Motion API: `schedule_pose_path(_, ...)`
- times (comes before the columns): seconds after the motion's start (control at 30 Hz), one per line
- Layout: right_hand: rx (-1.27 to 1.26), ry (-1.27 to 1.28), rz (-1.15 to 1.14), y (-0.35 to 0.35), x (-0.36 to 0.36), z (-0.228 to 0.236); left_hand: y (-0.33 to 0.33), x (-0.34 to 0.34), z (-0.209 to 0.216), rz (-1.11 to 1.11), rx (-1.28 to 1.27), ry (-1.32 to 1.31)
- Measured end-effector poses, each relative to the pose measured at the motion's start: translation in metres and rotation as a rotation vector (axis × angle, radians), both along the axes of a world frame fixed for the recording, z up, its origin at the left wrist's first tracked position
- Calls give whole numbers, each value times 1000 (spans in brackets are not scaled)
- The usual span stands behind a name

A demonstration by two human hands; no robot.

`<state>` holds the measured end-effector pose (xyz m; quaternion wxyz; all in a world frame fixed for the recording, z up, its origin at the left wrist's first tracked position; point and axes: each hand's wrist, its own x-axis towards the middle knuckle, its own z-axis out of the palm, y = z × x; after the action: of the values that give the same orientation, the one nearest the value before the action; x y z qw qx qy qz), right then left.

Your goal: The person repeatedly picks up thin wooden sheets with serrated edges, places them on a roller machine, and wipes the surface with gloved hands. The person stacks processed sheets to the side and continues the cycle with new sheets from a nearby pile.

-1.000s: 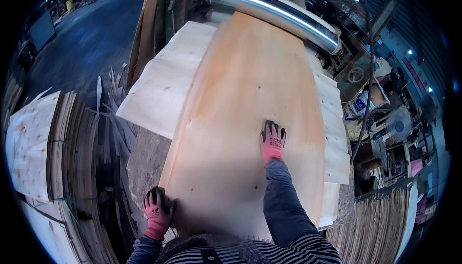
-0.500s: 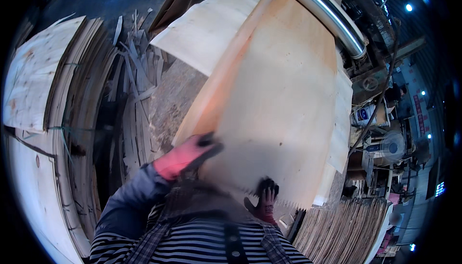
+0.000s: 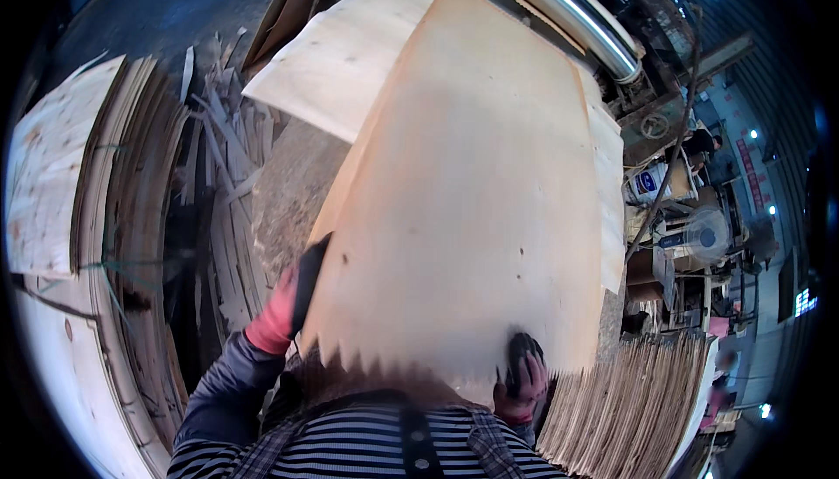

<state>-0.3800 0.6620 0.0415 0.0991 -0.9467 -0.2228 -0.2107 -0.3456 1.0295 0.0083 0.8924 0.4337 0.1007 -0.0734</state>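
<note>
A large pale wood veneer sheet (image 3: 463,156) with a jagged near edge lies in front of me, on top of other sheets. My left hand (image 3: 287,304), in a pink glove with a black palm, rests against the sheet's left edge. Its fingers stretch along that edge, palm toward the wood. At the near right corner, my right hand (image 3: 524,376) in a similar glove has its fingers bent over the jagged edge. The thumb side is partly hidden and slightly blurred. Beneath, a whiter veneer sheet (image 3: 350,51) sticks out to the far left.
A shiny metal roller (image 3: 577,16) of a machine spans the far side. Stacked veneer sheets (image 3: 65,173) stand at left, beside scattered wood strips (image 3: 229,164). Another veneer stack (image 3: 634,400) sits at lower right. Beyond it are a fan (image 3: 703,236) and a white bucket (image 3: 647,183).
The top veneer sheet has shifted left and its jagged edge now spans wider before me. My left hand moved left to its edge; my right hand moved right and its fingers bent.
</note>
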Motion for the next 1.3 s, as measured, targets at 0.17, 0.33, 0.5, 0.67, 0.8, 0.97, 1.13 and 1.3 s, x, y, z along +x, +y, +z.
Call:
schedule_pose_path(0.17, -58, 76, -31, 14, 111, -4, -35, -4, -79, -16, 1638, -73)
schedule_pose_path(0.33, 14, -32, -85, 25, 232, -28, -42, 13, -76, 119, 1571, -26)
schedule_pose_path(0.5, 21, 15, -94, 48, 340, -38, -43, 13, -65, 91, 1601, 121)
schedule_pose_path(0.67, -98, 20, -236, 48, 391, -93, -47, 20, -50, 57, 1578, 91)
schedule_pose_path(0.8, -56, 147, 11, 74, 299, -80, -28, 18, -52, 83, 1441, 106)
schedule_pose_path(0.97, -57, 376, 56, 27, 133, -89, -1, 34, -53, 45, 589, 107)
schedule_pose_path(1.13, -180, 372, 149, 13, 28, -87, -42, 48, 0, -167, 850, -12)
schedule_pose_path(1.3, 27, 117, -171, -40, -25, -112, -60, 11, 108, -161, 827, -277)
